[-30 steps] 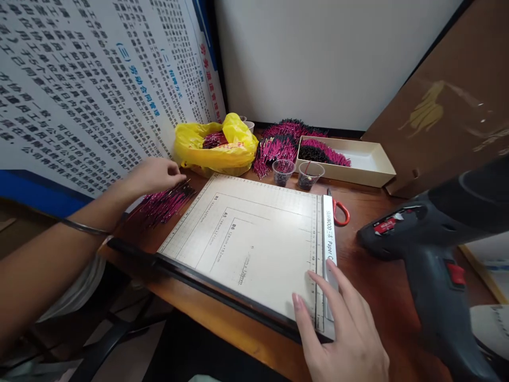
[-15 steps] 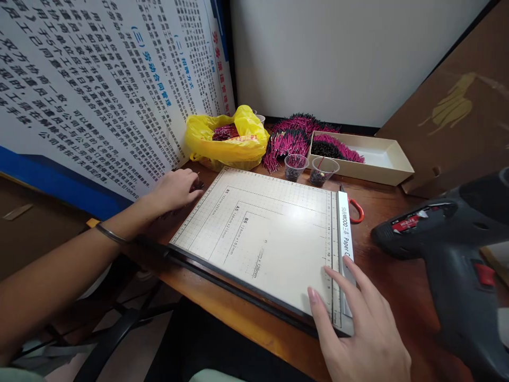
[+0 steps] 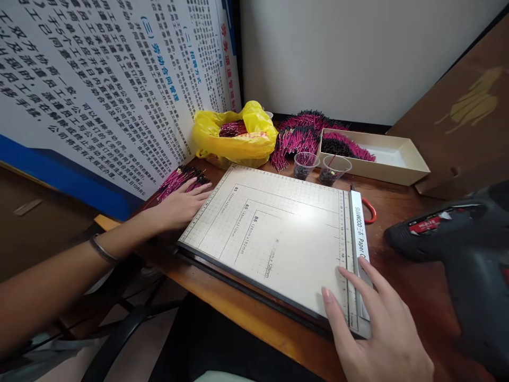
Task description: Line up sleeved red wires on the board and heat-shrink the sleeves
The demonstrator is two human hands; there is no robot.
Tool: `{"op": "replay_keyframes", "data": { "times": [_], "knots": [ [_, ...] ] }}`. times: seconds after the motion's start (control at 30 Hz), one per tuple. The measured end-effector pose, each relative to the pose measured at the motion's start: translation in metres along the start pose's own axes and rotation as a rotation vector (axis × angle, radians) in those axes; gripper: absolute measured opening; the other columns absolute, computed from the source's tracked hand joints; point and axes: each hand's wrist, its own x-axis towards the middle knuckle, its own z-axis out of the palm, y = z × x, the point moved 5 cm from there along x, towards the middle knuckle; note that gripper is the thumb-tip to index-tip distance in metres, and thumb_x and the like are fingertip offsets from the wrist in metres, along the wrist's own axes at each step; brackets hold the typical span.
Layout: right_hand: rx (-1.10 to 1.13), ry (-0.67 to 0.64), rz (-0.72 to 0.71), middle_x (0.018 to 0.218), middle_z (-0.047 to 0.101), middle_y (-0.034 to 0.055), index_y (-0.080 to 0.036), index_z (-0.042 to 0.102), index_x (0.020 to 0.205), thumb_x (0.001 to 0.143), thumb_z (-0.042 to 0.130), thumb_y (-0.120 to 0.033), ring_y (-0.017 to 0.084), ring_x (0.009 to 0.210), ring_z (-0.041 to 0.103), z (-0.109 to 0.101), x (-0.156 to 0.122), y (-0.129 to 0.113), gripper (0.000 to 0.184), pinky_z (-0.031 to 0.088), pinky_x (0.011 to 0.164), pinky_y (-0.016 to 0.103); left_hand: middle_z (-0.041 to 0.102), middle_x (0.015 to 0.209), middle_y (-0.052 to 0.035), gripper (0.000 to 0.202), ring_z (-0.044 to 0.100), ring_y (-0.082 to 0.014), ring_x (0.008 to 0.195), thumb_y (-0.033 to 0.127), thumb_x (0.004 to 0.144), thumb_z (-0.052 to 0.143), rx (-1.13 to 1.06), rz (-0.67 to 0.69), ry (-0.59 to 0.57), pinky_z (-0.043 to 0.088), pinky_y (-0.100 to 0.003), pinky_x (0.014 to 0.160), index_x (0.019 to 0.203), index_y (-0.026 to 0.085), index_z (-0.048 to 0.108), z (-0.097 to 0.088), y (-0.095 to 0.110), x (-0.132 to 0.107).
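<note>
A paper cutter [image 3: 254, 239] with a pale gridded board lies on the table. My right hand [image 3: 382, 323] rests on its near right corner, fingers spread over the ruler strip [image 3: 360, 228] and the board. My left hand [image 3: 178, 206] lies with fingers stretched out by the board's left edge. Just behind those fingers is a loose pile of thin pink-and-black pieces [image 3: 178, 178], which look like short wires; the hand partly covers it. Whether the left fingertips press on the pile or the board's edge is hard to tell.
Behind the cutter stand a yellow plastic bag [image 3: 234, 146], a heap of pink-and-black pieces [image 3: 294, 140], two clear cups [image 3: 305, 165] and a cardboard tray [image 3: 397, 171]. Orange-handled scissors [image 3: 370, 211] and a dark power tool [image 3: 449, 233] are at right. A printed board [image 3: 119, 95] leans at left.
My left hand has gone from curled over the pile to flat with fingers extended, uncovering more of the pink-and-black pieces. The view has shifted slightly; my right hand stays on the cutter.
</note>
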Motion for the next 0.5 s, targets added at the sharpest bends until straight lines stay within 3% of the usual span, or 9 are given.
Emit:
{"op": "replay_keyframes", "data": {
  "times": [0.13, 0.27, 0.37, 0.5],
  "knots": [
    [0.014, 0.006, 0.003, 0.135, 0.065, 0.0079, -0.021, 0.064, 0.117, 0.096, 0.053, -0.048, 0.025, 0.107, 0.069, 0.001, -0.001, 0.001, 0.036, 0.059, 0.080, 0.035, 0.066, 0.141, 0.0012, 0.034, 0.047, -0.0288, 0.138, 0.029, 0.098, 0.047, -0.056, -0.134, 0.105, 0.020, -0.052, 0.122, 0.114, 0.032, 0.077, -0.008, -0.003, 0.009],
    [0.015, 0.009, 0.014, 0.134, 0.065, 0.0077, -0.021, 0.064, 0.118, 0.096, 0.054, -0.048, 0.024, 0.106, 0.069, 0.000, -0.001, 0.001, 0.036, 0.059, 0.078, 0.034, 0.075, 0.125, -0.0055, 0.035, 0.058, -0.0306, 0.112, 0.037, 0.098, 0.048, -0.106, -0.235, 0.159, 0.041, -0.049, 0.100, 0.103, 0.028, 0.082, -0.014, -0.006, 0.015],
    [0.020, -0.005, 0.024, 0.135, 0.065, 0.0070, -0.022, 0.065, 0.118, 0.096, 0.053, -0.049, 0.024, 0.107, 0.069, 0.000, 0.000, 0.000, 0.036, 0.059, 0.078, 0.034, 0.077, 0.116, -0.0082, 0.036, 0.060, -0.0304, 0.101, 0.039, 0.094, 0.050, -0.148, -0.294, 0.181, 0.043, -0.045, 0.088, 0.105, 0.026, 0.082, -0.015, -0.010, 0.018],
    [0.028, 0.001, 0.031, 0.135, 0.065, 0.0072, -0.022, 0.065, 0.117, 0.096, 0.052, -0.049, 0.024, 0.107, 0.069, 0.000, 0.000, -0.001, 0.036, 0.059, 0.079, 0.034, 0.078, 0.114, -0.0071, 0.037, 0.059, -0.0298, 0.100, 0.041, 0.091, 0.050, -0.173, -0.347, 0.194, 0.041, -0.044, 0.086, 0.107, 0.028, 0.081, -0.014, -0.013, 0.022]
  ]
}}
